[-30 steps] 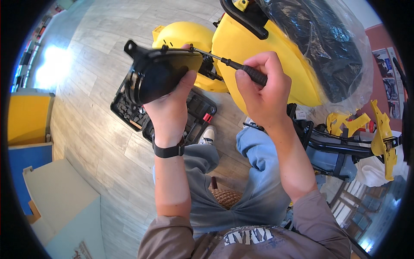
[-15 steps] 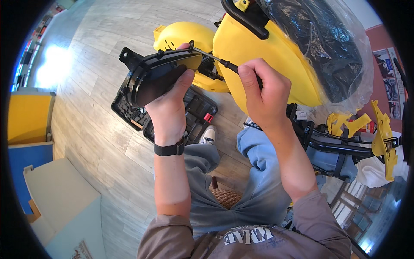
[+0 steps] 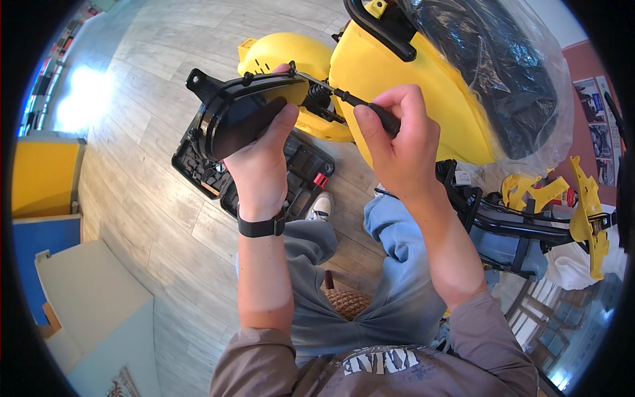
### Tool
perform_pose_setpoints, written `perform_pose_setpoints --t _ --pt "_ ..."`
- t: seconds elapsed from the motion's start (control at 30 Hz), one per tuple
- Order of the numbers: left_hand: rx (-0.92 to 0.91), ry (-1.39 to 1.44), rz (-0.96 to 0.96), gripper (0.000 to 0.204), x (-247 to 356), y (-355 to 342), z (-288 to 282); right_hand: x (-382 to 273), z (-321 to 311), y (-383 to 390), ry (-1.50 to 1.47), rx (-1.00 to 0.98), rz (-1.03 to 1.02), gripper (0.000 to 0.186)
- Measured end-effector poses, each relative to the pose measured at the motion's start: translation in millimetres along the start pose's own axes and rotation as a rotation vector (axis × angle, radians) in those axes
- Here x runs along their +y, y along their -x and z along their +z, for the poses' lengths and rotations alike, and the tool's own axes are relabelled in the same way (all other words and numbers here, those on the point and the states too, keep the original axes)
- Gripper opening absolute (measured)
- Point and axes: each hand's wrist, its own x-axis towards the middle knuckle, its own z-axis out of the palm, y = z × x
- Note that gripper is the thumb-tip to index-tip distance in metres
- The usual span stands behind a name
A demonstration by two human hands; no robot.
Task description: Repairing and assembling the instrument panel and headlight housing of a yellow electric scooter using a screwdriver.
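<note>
The left hand (image 3: 263, 155) is closed on the lower edge of a glossy black housing (image 3: 231, 122), holding it above an open black tool case (image 3: 311, 165) on the floor (image 3: 165, 218). The right hand (image 3: 407, 142) curls its fingers around the handle of a screwdriver (image 3: 350, 98), its tip at the housing's upper right corner.

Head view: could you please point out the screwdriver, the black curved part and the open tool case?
Screwdriver (image 3: 352, 99), head view: handle, near shaft.
Black curved part (image 3: 243, 126), head view: dark face.
Open tool case (image 3: 320, 155), head view: right rim.
</note>
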Motion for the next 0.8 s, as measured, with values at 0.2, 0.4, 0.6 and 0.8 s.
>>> perform_pose_setpoints --t 0.2,0.4,0.6,0.8 --pt "-0.011 -0.007 0.005 0.041 1.6 0.8 2.2 1.5 -4.8 -0.8 0.052 -0.133 0.051 0.027" --pt "-0.021 -0.015 0.014 0.041 1.1 0.7 0.6 -0.5 1.0 0.9 -0.057 -0.054 0.031 0.027" --pt "-0.01 -0.005 -0.007 0.044 1.2 -0.3 -1.0 0.1 1.0 1.0 -0.032 -0.072 0.059 0.027" --pt "-0.007 -0.043 0.002 0.043 1.2 -0.2 -1.6 0.5 2.2 1.7 0.013 -0.063 0.031 0.026"
